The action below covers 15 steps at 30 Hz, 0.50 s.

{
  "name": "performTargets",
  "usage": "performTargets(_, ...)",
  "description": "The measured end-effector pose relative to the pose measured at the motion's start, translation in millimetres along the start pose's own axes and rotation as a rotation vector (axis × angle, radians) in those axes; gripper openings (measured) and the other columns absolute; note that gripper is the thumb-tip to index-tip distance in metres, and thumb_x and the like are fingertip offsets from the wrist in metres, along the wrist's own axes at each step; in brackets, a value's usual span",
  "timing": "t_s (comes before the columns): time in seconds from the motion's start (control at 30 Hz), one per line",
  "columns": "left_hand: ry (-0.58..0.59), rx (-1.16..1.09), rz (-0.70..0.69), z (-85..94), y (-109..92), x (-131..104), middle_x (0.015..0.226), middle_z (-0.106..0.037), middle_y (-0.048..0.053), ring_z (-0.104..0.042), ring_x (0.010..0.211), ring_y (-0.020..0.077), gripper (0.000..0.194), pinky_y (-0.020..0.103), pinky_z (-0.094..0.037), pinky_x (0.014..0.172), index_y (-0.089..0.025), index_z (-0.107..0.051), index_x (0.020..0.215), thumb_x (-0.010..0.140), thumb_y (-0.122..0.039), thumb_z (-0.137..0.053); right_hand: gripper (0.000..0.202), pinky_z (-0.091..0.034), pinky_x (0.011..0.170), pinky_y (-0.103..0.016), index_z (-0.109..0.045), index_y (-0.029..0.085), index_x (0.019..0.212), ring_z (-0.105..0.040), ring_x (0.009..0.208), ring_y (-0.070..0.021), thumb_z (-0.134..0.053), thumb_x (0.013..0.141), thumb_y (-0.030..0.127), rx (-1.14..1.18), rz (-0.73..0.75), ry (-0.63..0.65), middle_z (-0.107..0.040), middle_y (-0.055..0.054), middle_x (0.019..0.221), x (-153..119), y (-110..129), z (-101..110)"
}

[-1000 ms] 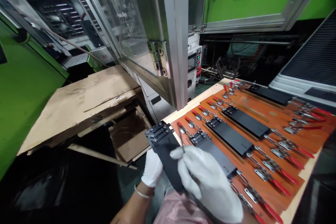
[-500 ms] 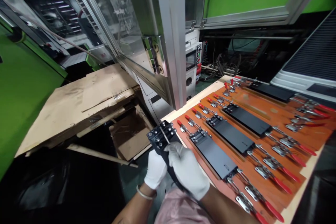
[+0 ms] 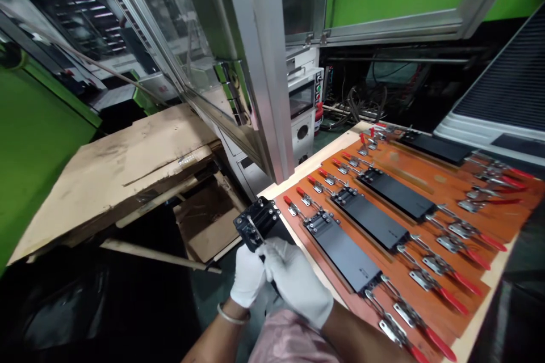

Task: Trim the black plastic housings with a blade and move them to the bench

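Observation:
Both my hands wear white gloves. My left hand [image 3: 247, 277] grips a long black flat part [image 3: 258, 219] from below, just off the near left corner of the fixture board. My right hand [image 3: 296, 281] lies over the part and holds a thin metal tool [image 3: 255, 236] whose tip touches the part's ribbed end. Most of the part is hidden under my hands. To the right, the orange fixture board [image 3: 426, 181] carries several identical black parts [image 3: 344, 247], each held by red-handled toggle clamps [image 3: 443, 295].
An aluminium machine frame with clear panels [image 3: 255, 68] stands right behind the part. Worn cardboard sheets [image 3: 128, 159] cover a box at left, beside a green machine [image 3: 34, 142]. A small control box [image 3: 304, 110] and cables [image 3: 361, 105] sit behind the board.
My right hand has slid back along the black part toward my body, and the tool tip has moved from the board side onto the part's ribbed end. The view shifted slightly left.

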State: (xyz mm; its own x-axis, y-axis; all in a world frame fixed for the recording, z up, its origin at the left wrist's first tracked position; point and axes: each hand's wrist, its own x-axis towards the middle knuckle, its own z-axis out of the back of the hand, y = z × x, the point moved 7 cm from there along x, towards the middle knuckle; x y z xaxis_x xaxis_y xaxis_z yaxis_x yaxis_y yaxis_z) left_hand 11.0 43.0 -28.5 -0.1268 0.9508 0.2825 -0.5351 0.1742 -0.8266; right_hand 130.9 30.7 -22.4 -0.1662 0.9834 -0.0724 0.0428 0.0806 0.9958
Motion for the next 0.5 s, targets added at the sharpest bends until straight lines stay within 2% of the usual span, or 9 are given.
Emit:
performTargets(0.13,0.036,-0.046,-0.001,-4.9,3.5,1.5,0.055,-0.066,0.006,-0.06,0.05,0.0164,0.024,0.026,-0.05,0.052,-0.017,-0.059,0.057,0.077,-0.028,-0.051,0.024,-0.039,0.055,-0.022,-0.058,0.019,0.086,-0.046,0.051,-0.0114,-0.041,0.093,0.033,0.004,0.031,-0.009,-0.047,0.005,0.055,4.0,-1.7,4.8)
performTargets(0.27,0.018,-0.027,-0.002,-6.0,5.0,1.9,0.055,-0.067,0.007,-0.061,0.05,0.0169,0.025,0.026,-0.05,0.051,-0.016,-0.059,0.057,0.077,-0.027,-0.049,0.025,-0.039,0.056,-0.022,-0.059,0.019,0.085,-0.047,0.053,-0.0115,-0.041,0.093,0.033,0.002,0.075,0.051,-0.048,0.005,0.055,7.5,-1.2,3.9)
performTargets(0.37,0.025,-0.01,-0.018,-6.5,2.6,3.4,0.057,-0.067,0.008,-0.062,0.053,0.0183,0.026,0.028,-0.052,0.055,-0.016,-0.062,0.059,0.077,-0.03,-0.049,0.024,-0.037,0.053,-0.022,-0.058,0.018,0.086,-0.044,0.051,-0.0114,-0.04,0.093,0.033,0.028,0.094,-0.002,-0.045,0.005,0.054,8.4,-2.3,7.6)
performTargets(0.5,0.002,-0.001,-0.004,-3.7,0.6,5.8,0.053,-0.064,0.008,-0.06,0.05,0.0182,0.03,0.029,-0.051,0.053,-0.016,-0.058,0.055,0.077,-0.033,-0.048,0.027,-0.038,0.053,-0.022,-0.061,0.018,0.086,-0.045,0.051,-0.0118,-0.04,0.094,0.033,-0.007,0.125,0.059,-0.045,0.005,0.054,7.5,-1.3,1.7)
